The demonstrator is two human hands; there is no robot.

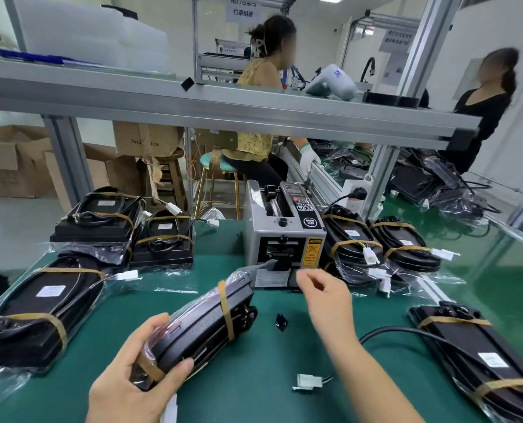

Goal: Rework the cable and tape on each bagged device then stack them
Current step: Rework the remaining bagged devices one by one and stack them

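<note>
So we've got one bagged device tilted up off the green bench, near end gripped in our left hand, thumb curled over the front edge and the other fingers wrapped round the end where a band of brown tape crosses it; a second band sits near the far end. Our right hand is up near the tape dispenser, fingers loosely curled, and we honestly can't tell if it's pinching a strip or nothing at all. Handling-wise we'd guess the body is rigid and has a bit of heft, but that clear bag looks slick, so holding it across the taped bands rather than on bare film seems the safer bet. The cable coils on the neighbours look springy and their white connectors stick out, easy to snag. Room is tight: taped units to the left, stacked ones behind them, another at right with a loose black cable trailing across, plus a stray white connector and a small black clip on the mat in front of us
</note>
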